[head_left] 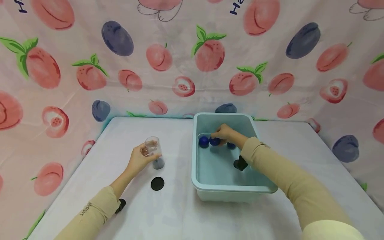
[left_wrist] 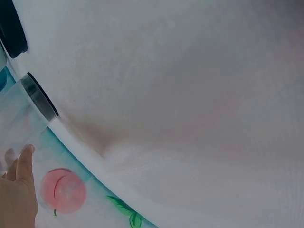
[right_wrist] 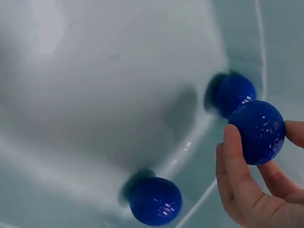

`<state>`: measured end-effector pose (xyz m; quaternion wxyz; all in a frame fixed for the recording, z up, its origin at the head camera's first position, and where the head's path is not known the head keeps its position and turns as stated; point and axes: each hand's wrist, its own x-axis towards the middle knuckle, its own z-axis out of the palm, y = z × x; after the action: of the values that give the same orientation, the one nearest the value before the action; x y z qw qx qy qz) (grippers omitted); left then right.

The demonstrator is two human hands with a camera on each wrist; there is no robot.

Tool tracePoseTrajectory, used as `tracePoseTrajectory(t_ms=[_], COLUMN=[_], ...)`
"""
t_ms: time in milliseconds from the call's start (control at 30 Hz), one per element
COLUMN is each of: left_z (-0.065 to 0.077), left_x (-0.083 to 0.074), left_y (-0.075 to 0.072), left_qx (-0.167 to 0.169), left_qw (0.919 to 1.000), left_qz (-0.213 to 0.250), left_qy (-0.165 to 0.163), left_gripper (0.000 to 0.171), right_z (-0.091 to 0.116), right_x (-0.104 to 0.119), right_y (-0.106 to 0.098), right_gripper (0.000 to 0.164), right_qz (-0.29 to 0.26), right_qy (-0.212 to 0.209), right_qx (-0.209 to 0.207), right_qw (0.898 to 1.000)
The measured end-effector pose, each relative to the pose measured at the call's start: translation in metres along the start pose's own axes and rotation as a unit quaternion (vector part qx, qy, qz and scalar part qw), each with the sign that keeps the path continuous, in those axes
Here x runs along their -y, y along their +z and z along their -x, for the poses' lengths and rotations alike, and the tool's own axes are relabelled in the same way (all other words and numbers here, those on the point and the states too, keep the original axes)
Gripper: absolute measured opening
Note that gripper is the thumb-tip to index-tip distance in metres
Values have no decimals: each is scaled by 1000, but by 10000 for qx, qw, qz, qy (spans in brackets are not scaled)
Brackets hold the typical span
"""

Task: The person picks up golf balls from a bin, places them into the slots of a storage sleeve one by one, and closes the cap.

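Note:
My right hand (head_left: 224, 134) reaches into the pale blue bin (head_left: 196, 166) and pinches a blue golf ball (right_wrist: 259, 133) between thumb and fingers. Two more blue balls lie on the bin floor: one ball (head_left: 203, 142) at the left and another ball (head_left: 231, 145) partly behind the hand. On the left, my left hand (head_left: 141, 158) grips a clear plastic cup (head_left: 153, 148) with a dark base. In the left wrist view the cup (left_wrist: 23, 114) leans away from the fingers (left_wrist: 26, 166). A round black lid (head_left: 157, 183) lies flat on the table in front of the cup.
The white table (head_left: 180, 216) holds the bin right of centre. Its raised walls surround the right hand. A patterned peach cloth (head_left: 186, 60) hangs behind and beside the table. Black wrist cameras (head_left: 121, 205) sit at both sleeves.

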<state>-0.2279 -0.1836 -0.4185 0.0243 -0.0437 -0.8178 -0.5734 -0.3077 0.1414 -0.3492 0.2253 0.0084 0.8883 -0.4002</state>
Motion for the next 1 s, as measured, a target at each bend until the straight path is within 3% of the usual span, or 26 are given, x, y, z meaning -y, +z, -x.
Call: tracePoseTrajectory(t_ms=[433, 733, 1000], left_z=[0, 3, 1], left_x=[-1, -2, -3], left_y=[0, -3, -4], left_qx=[27, 86, 133], left_qw=[9999, 9996, 9993], left_qz=[140, 83, 133], left_qy=[37, -269, -315], left_gripper=[51, 54, 56], right_z=[7, 13, 15], right_x=[13, 15, 19], right_y=[-18, -17, -18], right_gripper=[46, 46, 47], right_qz=[-282, -818, -1357], right_qy=[15, -79, -37], right_qx=[53, 254, 269], right_qw=[9996, 9963, 9904])
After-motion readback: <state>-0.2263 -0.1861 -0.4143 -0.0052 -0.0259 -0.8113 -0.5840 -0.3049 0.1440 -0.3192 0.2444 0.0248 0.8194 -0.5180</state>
